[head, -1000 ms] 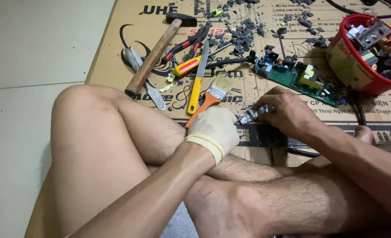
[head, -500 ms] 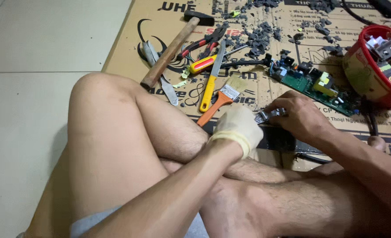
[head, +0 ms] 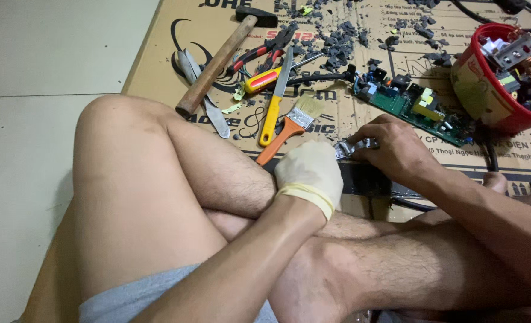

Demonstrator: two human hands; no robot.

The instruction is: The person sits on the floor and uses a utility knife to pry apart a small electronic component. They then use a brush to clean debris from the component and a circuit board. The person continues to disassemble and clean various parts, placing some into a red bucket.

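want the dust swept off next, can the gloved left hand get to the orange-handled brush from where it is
Probably yes. The left hand sits right beside the end of the brush handle, which lies free on the cardboard, nothing on top. Only the raised knee crowds that side.

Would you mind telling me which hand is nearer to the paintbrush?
Left. The gloved left hand lies just below the paintbrush, next to its orange handle. The bare right hand is farther off to the brush's right, on a small metal part.

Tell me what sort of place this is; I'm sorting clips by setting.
Likely a home floor used as an electronics salvage spot: flattened cardboard on tiles, a green circuit board, a hammer, and a red bucket of parts.
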